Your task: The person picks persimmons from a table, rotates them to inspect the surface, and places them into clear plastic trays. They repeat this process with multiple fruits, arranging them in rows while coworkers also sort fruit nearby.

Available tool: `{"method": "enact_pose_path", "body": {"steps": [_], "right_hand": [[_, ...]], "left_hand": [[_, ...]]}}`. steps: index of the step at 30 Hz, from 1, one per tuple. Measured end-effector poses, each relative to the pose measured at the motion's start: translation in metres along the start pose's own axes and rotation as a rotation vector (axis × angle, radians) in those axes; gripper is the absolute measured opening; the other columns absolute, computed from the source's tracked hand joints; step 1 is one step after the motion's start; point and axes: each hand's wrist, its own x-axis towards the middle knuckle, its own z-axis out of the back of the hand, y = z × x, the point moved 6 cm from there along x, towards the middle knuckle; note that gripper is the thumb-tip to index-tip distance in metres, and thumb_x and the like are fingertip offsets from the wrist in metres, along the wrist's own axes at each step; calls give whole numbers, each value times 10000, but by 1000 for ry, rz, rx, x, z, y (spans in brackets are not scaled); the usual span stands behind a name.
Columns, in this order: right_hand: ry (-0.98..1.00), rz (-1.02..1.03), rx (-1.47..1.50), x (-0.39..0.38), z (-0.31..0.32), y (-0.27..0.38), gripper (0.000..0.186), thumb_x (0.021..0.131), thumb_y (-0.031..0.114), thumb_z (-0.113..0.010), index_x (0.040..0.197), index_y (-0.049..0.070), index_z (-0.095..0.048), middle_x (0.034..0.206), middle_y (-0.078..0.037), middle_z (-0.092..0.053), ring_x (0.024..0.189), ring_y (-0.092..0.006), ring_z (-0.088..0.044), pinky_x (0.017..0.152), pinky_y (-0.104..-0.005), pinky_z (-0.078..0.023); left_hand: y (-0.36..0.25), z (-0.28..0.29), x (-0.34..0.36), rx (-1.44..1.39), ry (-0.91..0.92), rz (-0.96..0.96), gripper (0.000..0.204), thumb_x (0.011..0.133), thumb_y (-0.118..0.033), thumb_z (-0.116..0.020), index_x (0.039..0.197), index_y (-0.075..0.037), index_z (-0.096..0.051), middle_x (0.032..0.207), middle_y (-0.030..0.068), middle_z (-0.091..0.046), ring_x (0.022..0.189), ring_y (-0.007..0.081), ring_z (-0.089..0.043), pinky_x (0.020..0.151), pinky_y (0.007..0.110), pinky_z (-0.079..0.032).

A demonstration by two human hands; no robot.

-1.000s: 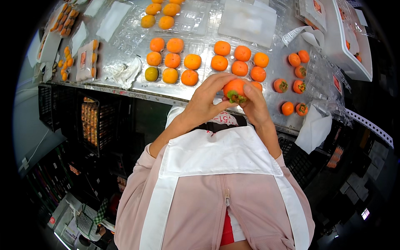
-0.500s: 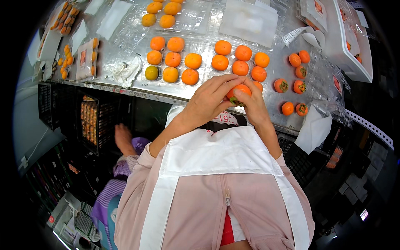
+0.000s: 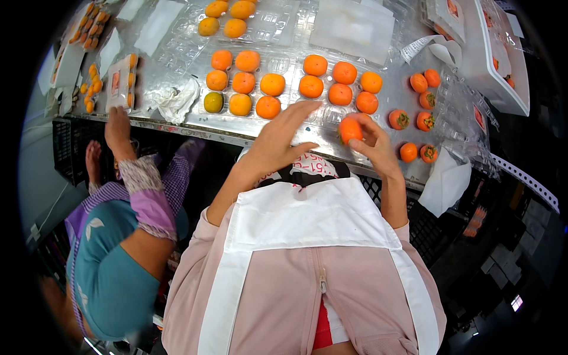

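My right hand (image 3: 378, 149) is closed round an orange persimmon (image 3: 349, 128), gripping it by its side just above the table's near edge. Beside it, to the left, my left hand (image 3: 277, 137) is open, thumb and fingers spread, with nothing in it. Right behind my hands lies a clear plastic tray (image 3: 332, 120) with several persimmons set in its cells. A second clear tray (image 3: 276, 63) to its left also bears several persimmons, one of them greenish (image 3: 213, 102). Loose persimmons (image 3: 425, 121) rest on the metal table to the right of my right hand, several with leafy tops showing.
At the far left a co-worker's hand (image 3: 119, 127) touches the near end of a packed persimmon tray (image 3: 122, 83). A crumpled white cloth (image 3: 178, 100) lies near the table edge. White foam sheets (image 3: 354, 32) lie at the back, and a white box (image 3: 503, 65) stands far right.
My hands have parted: the left one let go and moved left, while the right keeps the persimmon, now turned and shifted slightly right. A co-worker has leaned in at the left, reaching to the packed tray.
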Motion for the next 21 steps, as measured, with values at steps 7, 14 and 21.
{"method": "enact_pose_path", "body": {"steps": [7,14,21], "right_hand": [[-318,307,-768,15,-7,1,549,681,183,-775,1160,38,-551,1097,-105,-522,1040,-271,-515,884,-386,-425],[-436,512,-1325,22,-31,4,560,611,296,-793,1105,106,-609,1044,-45,-543,986,-229,-477,876,-398,-332],[-491,509,-1397,23,-31,6,551,599,383,-784,1056,125,-617,991,-21,-555,955,-214,-473,874,-419,-313]], "left_hand": [[31,17,-16,25,4,170,351,803,-39,-652,1146,-44,-576,1054,77,-621,895,185,-606,798,297,-484],[33,12,-20,38,-3,159,312,823,-93,-636,1129,-63,-591,990,99,-625,863,215,-612,747,312,-489],[36,9,-19,81,7,138,327,807,-41,-643,1130,-57,-591,994,82,-633,869,192,-607,746,301,-490]]}}
